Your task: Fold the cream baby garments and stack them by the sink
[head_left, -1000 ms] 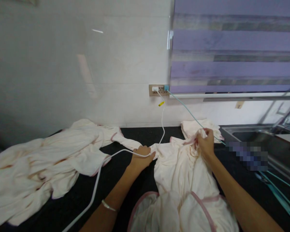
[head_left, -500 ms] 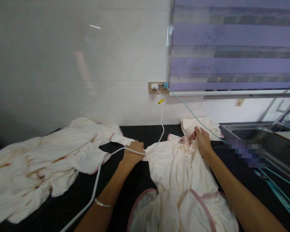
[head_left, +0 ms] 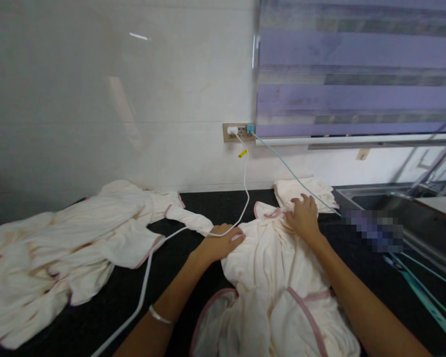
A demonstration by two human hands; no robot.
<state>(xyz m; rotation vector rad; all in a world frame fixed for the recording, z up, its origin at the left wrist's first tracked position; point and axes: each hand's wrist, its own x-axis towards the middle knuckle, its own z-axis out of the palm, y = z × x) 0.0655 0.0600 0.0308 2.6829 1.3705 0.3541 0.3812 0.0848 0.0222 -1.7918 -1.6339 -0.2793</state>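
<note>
A cream baby garment with pink trim (head_left: pixel 267 263) lies spread on the black counter in front of me. My left hand (head_left: pixel 221 242) rests on its left sleeve near the shoulder, fingers stretched to the right and thumb apart. The white cable (head_left: pixel 144 290) passes across the back of that hand. At the pink-edged neckline, my right hand (head_left: pixel 304 218) lies on the cloth with fingers spread, its fingertips near a folded cream cloth (head_left: pixel 288 191) behind.
A heap of cream garments (head_left: pixel 78 238) covers the left of the black counter (head_left: pixel 202 203). The wall socket (head_left: pixel 241 132) holds two plugs. A teal cord (head_left: pixel 282 157) runs right towards a blurred-out item. A metal sink (head_left: pixel 419 223) stands at right.
My right hand has opened from its pinch at the neckline, and the collar lies flatter. My left hand has shifted right along the sleeve towards the shoulder, its fingers now extended.
</note>
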